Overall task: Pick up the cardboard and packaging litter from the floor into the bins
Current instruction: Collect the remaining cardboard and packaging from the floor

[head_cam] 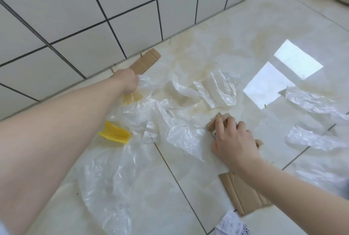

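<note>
- Cardboard strip (145,61) lies on the floor (236,32) against the wall (79,17), its long axis along the wall's foot; the left hand (127,81) holds its near end.
- Right hand (233,140) grips a folded cardboard piece (219,119).
- Plastic sheets (151,117) under both arms could snag and drag along, I judge.
- Bins are out of view.

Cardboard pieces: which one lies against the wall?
The long flat strip beside the left hand, along the foot of the tiled wall. The other pieces lie out on the floor tiles.
</note>
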